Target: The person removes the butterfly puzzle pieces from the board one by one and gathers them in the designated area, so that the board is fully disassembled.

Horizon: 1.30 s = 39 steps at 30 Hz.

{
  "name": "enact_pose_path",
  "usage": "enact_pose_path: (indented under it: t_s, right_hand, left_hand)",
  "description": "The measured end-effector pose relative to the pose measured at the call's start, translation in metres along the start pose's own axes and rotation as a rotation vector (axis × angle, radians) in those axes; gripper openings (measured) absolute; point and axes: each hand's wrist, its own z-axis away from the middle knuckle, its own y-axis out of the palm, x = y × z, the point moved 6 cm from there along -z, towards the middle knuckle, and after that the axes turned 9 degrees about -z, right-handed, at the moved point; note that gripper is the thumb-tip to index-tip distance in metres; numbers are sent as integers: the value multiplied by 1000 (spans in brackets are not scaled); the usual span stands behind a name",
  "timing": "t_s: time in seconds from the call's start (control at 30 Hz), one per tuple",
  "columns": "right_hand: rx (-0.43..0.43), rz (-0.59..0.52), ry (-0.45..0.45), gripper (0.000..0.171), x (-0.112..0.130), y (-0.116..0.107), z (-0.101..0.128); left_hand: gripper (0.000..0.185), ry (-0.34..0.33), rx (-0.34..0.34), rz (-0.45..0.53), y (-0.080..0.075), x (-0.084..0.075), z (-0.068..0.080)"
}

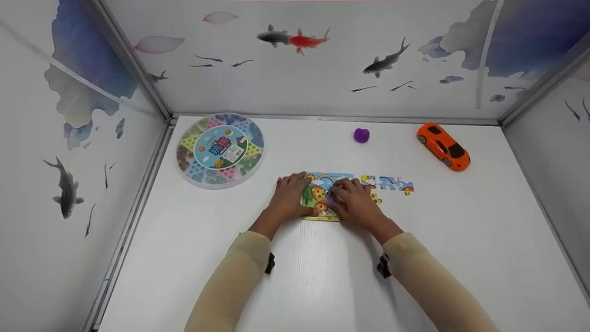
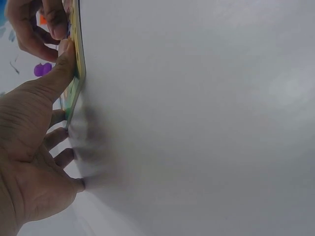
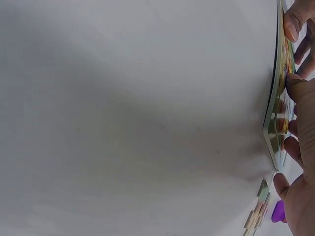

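Observation:
A small picture puzzle [image 1: 315, 194] in a flat frame with a yellow front edge lies in the middle of the white table. My left hand [image 1: 290, 198] steadies its left side, fingers spread along the edge and thumb lying on the front border. From the right, my right hand [image 1: 358, 203] reaches over the puzzle, thumb and bent fingertips pinching a puzzle piece [image 1: 329, 196] at its surface. That piece is mostly covered by the fingers. Loose puzzle pieces [image 1: 387, 183] lie just right of the frame, some partly behind my right hand.
Behind the puzzle, a round board-game box [image 1: 186, 154] lies at the back left. A small purple toy [image 1: 362, 135] sits near the back edge, and an orange toy car [image 1: 443, 146] stands at the back right. Printed wall panels [image 1: 322, 87] enclose the table [image 1: 304, 276].

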Motion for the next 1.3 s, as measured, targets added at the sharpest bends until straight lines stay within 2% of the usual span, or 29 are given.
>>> enact_pose_path:
  t_s: [0.27,0.53,1.0,1.3]
  right_hand:
    - [3,37,-35,49,8,2,-5]
    - [2,17,-50,45,13,2,-8]
    - [110,105,-2,53,12,8,-16]
    - [81,82,-23,55,21,5,-17]
  left_hand:
    - [99,4,-1,-3,0,1,0]
    - [99,11,-9,12,0,1,0]
    - [97,22,-23,-36,-2,-3,0]
    - [93,22,-26,-34,-2,-2,0]
